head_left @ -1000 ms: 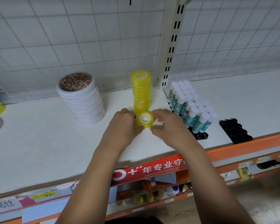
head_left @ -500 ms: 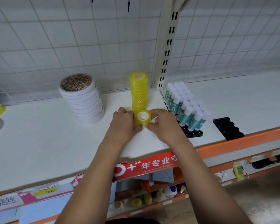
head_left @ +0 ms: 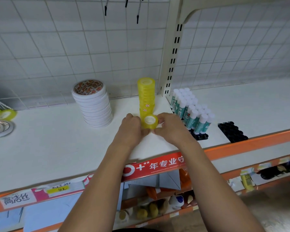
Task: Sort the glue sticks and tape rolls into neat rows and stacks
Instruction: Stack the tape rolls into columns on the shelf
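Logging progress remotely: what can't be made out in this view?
Head view:
- Base of the yellow tape stack: hidden behind the yellow roll held by the left hand and right hand.
- Whether that roll touches the shelf: the hands cover its underside.
- Loose rolls at far left: blurred, cut by the frame edge.
- Labels on the glue sticks: too small to read.

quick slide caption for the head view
Left hand and right hand pinch a yellow tape roll before the yellow tape stack, glue sticks alongside.
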Available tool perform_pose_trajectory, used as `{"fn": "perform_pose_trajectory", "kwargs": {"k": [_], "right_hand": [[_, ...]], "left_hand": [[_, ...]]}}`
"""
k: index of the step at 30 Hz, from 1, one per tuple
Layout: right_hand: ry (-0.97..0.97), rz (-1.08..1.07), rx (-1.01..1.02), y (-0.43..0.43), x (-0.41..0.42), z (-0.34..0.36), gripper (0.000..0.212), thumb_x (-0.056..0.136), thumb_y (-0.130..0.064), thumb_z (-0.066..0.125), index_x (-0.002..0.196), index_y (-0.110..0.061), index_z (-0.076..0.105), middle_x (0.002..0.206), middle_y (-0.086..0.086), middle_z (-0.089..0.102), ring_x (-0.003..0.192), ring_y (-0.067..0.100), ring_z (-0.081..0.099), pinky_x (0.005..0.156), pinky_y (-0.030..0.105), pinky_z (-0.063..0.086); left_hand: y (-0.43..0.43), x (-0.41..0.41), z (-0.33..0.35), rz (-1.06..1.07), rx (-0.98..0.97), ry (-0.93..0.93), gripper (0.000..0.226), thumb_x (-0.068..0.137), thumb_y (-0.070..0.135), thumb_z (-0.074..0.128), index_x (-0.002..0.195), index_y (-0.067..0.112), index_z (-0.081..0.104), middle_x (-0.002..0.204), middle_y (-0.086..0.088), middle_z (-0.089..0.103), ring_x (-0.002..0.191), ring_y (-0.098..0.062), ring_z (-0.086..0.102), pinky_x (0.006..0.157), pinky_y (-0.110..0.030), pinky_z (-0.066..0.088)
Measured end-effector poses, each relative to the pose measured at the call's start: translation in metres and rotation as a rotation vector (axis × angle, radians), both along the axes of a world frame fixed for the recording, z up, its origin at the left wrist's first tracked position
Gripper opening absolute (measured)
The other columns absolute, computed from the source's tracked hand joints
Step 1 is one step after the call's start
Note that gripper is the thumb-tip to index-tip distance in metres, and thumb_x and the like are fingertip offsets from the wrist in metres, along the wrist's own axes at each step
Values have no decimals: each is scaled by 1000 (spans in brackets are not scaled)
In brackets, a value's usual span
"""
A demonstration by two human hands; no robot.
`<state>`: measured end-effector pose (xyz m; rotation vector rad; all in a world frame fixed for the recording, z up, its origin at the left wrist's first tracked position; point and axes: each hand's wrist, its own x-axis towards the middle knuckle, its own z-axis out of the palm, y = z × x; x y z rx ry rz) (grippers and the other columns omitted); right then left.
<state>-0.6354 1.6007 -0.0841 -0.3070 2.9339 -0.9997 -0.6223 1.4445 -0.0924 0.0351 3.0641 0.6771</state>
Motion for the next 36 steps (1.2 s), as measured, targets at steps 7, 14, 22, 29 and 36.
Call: {"fn": "perform_pose_trajectory", "kwargs": {"k": [7, 14, 22, 29, 36], "right_hand": [[165, 54, 34, -47, 32, 20, 14, 85, -19, 65, 98, -16, 69, 90, -1, 64, 91, 19, 60, 82, 33, 49], [167, 402, -32, -164, 60, 31, 11, 86, -14, 63, 90, -18, 72, 82, -1, 70, 80, 18, 64, 74, 35, 53], [140, 666, -39, -307, 98, 32, 11, 85, -20, 64, 94, -21, 71, 89, -4, 70, 88, 16, 63, 80, 35, 54], [172, 672, -82, -396, 123, 36, 8, 85, -24, 65, 91, -24, 71, 85, -9, 70, 82, 9, 64, 71, 27, 53], [178, 527, -96, -438, 118, 41, 13, 87, -19, 60, 85, -23, 72, 81, -9, 70, 79, 11, 64, 73, 32, 53]], "left_hand": [[-48, 37, 11, 68, -22, 47, 43, 88, 45, 61, 120, 16, 60, 111, -4, 63, 103, -25, 60, 84, -38, 50], [-151, 107, 28, 322, -118, 115, 33, 92, 41, 55, 119, 23, 62, 112, 3, 63, 103, -21, 59, 78, -32, 46], [-265, 194, 33, 579, -194, 133, 33, 92, 40, 54, 116, 19, 65, 113, -2, 61, 103, -25, 57, 81, -37, 48], [-350, 227, 39, 585, -206, 164, 29, 92, 38, 54, 111, 20, 65, 110, -1, 60, 103, -25, 56, 79, -36, 47], [-415, 217, 46, 455, -190, 297, 23, 88, 30, 54, 96, 14, 69, 96, -4, 62, 92, -28, 59, 72, -41, 49]]}}
